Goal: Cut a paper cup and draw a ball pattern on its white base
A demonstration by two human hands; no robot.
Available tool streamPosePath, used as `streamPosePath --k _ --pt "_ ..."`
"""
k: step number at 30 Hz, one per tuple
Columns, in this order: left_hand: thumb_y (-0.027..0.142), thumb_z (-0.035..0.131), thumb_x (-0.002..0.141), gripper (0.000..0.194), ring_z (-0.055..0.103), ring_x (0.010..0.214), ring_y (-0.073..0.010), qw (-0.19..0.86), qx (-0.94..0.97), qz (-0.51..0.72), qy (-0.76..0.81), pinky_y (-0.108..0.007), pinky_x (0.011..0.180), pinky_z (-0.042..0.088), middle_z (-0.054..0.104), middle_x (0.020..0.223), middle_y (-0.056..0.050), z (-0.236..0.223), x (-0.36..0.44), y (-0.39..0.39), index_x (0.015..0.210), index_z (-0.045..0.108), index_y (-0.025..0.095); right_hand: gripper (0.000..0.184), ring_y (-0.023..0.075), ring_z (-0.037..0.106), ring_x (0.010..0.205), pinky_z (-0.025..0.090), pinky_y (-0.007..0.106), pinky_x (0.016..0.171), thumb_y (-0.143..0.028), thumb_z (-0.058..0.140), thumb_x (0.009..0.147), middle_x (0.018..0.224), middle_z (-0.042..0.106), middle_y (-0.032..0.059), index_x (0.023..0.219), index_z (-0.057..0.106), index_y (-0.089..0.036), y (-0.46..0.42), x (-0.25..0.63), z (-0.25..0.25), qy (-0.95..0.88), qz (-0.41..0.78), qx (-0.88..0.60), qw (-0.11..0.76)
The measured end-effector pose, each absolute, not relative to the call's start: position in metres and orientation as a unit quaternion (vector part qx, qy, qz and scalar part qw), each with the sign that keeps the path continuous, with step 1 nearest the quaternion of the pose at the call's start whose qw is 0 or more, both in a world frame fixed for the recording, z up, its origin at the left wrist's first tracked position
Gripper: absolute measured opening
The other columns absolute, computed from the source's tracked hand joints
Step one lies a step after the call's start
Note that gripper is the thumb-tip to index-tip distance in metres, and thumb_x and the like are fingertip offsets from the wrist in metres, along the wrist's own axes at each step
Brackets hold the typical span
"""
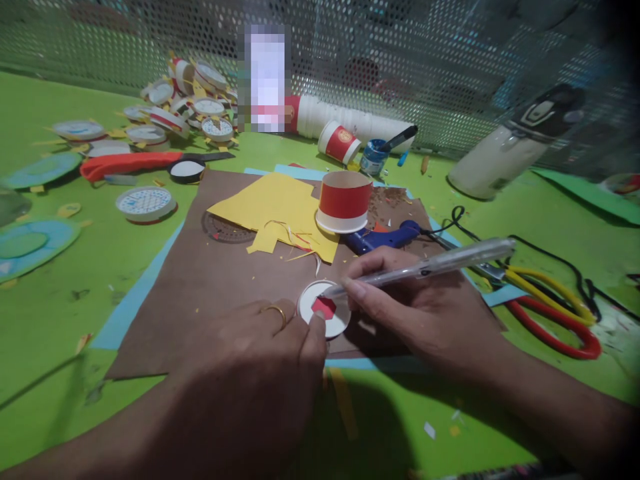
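Note:
My right hand (400, 300) grips a clear-barrelled pen (430, 263), its tip against the edge of a small red hexagon (324, 308). That hexagon lies on a round white disc (308, 303), which looks like the cut-off base of a paper cup. With its fingers curled, my left hand (265, 360) holds the disc at its near left, one fingertip pressing on the hexagon. Under the disc lies a brown sheet (240, 313). Just beyond stand a red and white paper cup piece (344, 203) and a cut yellow sheet (270, 203).
A blue glue gun (383, 238) and yellow-and-red-handled scissors (555, 310) lie at right. A bottle (500, 160) leans behind them. To the left are a red-handled cutter (135, 162) and a heap of cup-base pieces (165, 117). A paint jar (373, 159) stands near stacked cups (345, 120).

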State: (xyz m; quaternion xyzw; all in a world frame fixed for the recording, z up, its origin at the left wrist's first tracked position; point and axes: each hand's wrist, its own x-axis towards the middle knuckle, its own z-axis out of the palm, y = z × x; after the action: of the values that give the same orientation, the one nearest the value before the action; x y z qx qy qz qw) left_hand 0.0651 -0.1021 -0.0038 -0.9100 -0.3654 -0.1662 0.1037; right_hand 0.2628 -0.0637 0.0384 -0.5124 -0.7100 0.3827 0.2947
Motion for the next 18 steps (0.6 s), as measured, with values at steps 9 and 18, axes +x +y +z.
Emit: streamPosePath --k 9,18 --pt "0.007 0.038 0.088 0.035 0.063 0.062 -0.0242 0.142 -0.913 -0.140 -0.355 -0.037 0.058 0.042 0.071 0.077 -0.009 -0.0006 0.0645 -0.1019 0.113 0.061 0.010 0.007 0.0130 0.060 0.063 0.044 0.024 0.057 -0.021 0.060 0.090 0.059 0.058 -0.0046 0.083 0.063 -0.020 -0.0650 0.2646 0.0392 -0.712 0.376 -0.512 0.299" --pt "0.009 0.035 0.088 0.035 0.058 0.058 -0.0225 0.162 -0.905 -0.185 -0.346 -0.036 0.056 0.036 0.068 0.072 -0.008 -0.0087 0.0629 -0.1004 0.109 0.062 0.011 0.008 0.0150 0.063 0.070 0.045 0.025 0.058 -0.026 0.062 0.089 0.066 0.063 -0.0018 0.083 0.064 -0.020 -0.0644 0.2688 0.0366 -0.699 0.384 -0.518 0.308"
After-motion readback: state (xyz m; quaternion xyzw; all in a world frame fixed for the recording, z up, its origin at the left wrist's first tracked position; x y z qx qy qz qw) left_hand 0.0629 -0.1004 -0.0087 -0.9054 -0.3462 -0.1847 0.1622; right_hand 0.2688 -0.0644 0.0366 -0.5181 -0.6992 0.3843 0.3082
